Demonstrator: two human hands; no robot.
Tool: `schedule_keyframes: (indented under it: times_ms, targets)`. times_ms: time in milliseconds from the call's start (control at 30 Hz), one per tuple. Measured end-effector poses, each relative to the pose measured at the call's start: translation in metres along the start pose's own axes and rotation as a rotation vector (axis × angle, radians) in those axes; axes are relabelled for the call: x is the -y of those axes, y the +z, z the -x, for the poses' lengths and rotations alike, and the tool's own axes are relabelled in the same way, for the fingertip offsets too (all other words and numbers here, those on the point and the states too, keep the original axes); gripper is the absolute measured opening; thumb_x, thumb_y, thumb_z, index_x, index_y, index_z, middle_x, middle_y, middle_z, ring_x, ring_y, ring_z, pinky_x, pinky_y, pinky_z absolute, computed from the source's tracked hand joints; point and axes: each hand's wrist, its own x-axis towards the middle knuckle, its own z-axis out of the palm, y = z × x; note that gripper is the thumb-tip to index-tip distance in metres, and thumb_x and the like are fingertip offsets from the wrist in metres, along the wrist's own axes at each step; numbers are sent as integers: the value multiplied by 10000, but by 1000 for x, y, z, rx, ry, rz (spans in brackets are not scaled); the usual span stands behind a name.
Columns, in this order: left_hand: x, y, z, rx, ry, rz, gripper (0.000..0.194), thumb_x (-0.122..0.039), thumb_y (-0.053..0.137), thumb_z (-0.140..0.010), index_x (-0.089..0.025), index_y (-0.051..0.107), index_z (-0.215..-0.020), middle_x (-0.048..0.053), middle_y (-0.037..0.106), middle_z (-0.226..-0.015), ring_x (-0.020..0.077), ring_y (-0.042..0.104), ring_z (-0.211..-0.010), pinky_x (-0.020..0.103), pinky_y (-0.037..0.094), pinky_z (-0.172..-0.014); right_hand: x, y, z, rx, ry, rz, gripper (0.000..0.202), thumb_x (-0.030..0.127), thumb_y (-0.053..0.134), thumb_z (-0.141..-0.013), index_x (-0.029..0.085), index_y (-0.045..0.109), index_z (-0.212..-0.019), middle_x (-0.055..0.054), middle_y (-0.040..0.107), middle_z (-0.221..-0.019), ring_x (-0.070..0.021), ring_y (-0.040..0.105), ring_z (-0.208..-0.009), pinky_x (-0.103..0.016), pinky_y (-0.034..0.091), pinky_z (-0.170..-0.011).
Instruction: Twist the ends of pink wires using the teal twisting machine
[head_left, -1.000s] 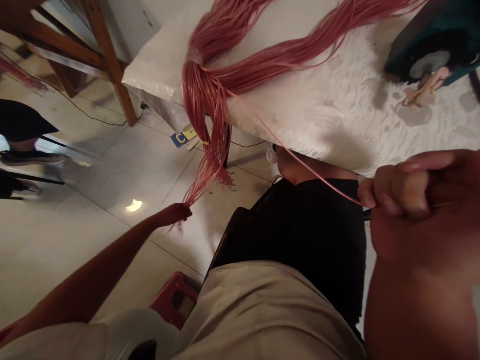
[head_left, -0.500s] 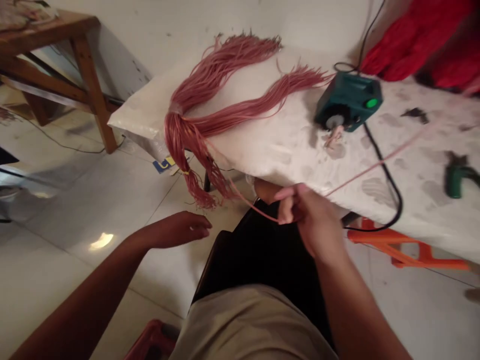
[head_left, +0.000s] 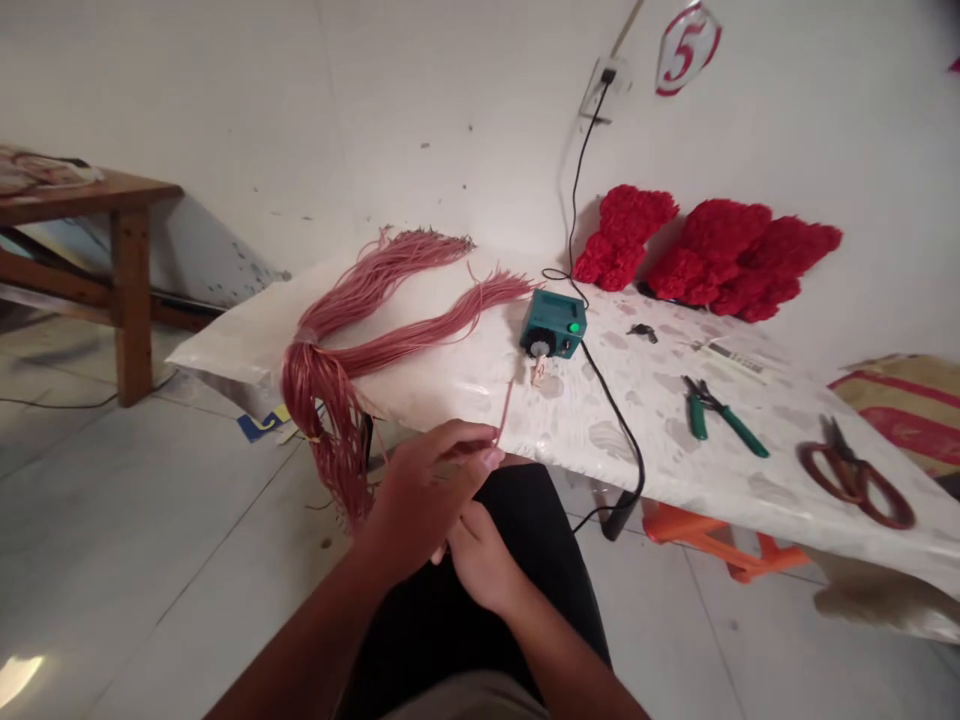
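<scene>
1. A person's left hand (head_left: 420,490) pinches a pink strand (head_left: 505,408), its tip near a green machine (head_left: 555,318); the right hand (head_left: 484,560), partly hidden below, shows no readable grip.
2. The thin tip could bend if pushed; the pink bundle (head_left: 304,370), at left, could slip if its overhanging ends (head_left: 337,465) were tugged.
3. A patterned table cover (head_left: 450,385) bears pliers (head_left: 697,416) and scissors (head_left: 847,460) at right, before a white wall (head_left: 262,100).
</scene>
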Motion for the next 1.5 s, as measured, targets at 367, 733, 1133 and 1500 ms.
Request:
schedule_keyframes:
  times_ms: [367,733,1133,1500]
  targets:
    - [-8,-8,24,117,112,140,186,-291,568,-961,-227,737,-920,19,720,-796,158,684,-744,252,546,-686,58,-57,33,-14,-340,228,176,193,598,-862,230,637,-1030,-55,640,-1069,-220,591,-1046,-351,459,-942]
    - [-5,-1,42,166,53,118,107,-269,625,-905,-254,707,-837,-9,709,-718,153,669,-652,263,525,-617,121,-81,38,5,-453,455,223,193,435,-993,189,558,-807,11,543,-757,-119,499,-693,-254,395,-662]
    - [-5,2,44,189,75,-22,98,-232,617,-889,-242,686,-821,-24,696,-732,145,635,-669,262,491,-628,126,-87,43,19,-545,634,166,131,483,-894,188,561,-758,11,513,-706,-120,447,-629,-270,340,-582]
    - [-13,5,42,75,254,-245,60,-210,623,-886,-237,667,-856,0,714,-845,166,667,-768,291,510,-695,124,-85,44,-7,-575,750,216,127,442,-861,195,442,-656,24,392,-652,-117,356,-588,-284,275,-553]
